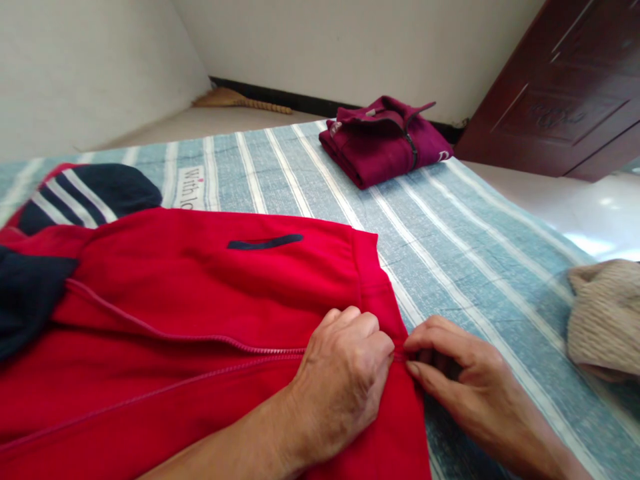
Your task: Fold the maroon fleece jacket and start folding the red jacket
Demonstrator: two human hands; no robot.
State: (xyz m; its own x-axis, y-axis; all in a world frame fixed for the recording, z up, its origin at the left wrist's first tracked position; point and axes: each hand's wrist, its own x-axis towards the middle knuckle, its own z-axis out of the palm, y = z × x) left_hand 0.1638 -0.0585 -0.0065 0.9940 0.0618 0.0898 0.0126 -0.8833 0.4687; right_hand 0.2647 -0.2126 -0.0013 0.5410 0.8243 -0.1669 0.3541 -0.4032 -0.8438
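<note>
A red zip-up jacket [200, 293] lies spread out, its hem toward the right and its navy sleeve parts toward the left. The front zipper is parted at the left and its two sides come together near my hands. My left hand [345, 373] is closed over the zipper close to the hem; its fingertips, and whatever small part they pinch, are hidden. At the very end of the zipper, my right hand [460, 380] pinches the hem edge between thumb and fingers. A navy pocket trim shows on the far front panel.
Beneath the jacket is a blue cloth [270, 173] with white stripes. A folded maroon zip garment [385, 143] sits at the far edge, and a beige knitted item [605, 320] at the right. Beyond are a broom [235, 100] on the floor and a dark red door [555, 87].
</note>
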